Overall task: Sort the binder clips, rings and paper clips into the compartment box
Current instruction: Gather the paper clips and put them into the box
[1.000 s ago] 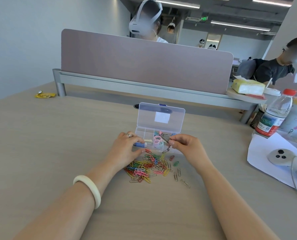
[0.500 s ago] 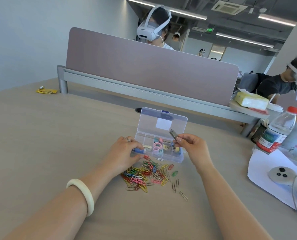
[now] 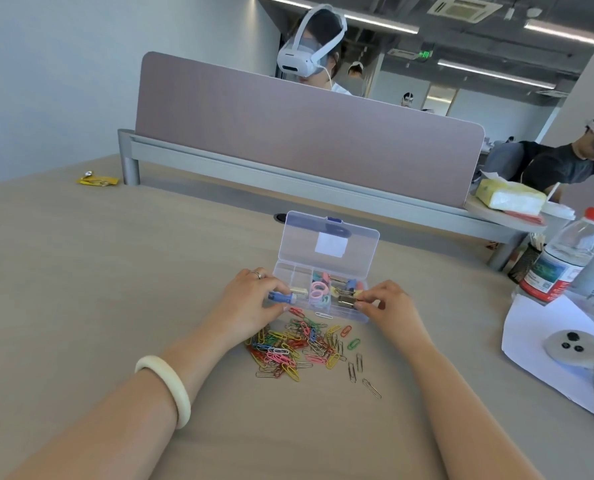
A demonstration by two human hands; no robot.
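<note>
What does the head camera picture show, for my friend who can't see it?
Two hands work at a small clear compartment box with its lid up on a tan desk. The right hand holds a metal binder clip at the box, the left hand holds a blue thing, and colourful paper clips lie in front.

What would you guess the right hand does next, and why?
Probably let go of the binder clip: the right hand holds it low over the right compartment of the box, where other binder clips already lie. Then it would likely reach for the paper clips heaped in front.
</note>
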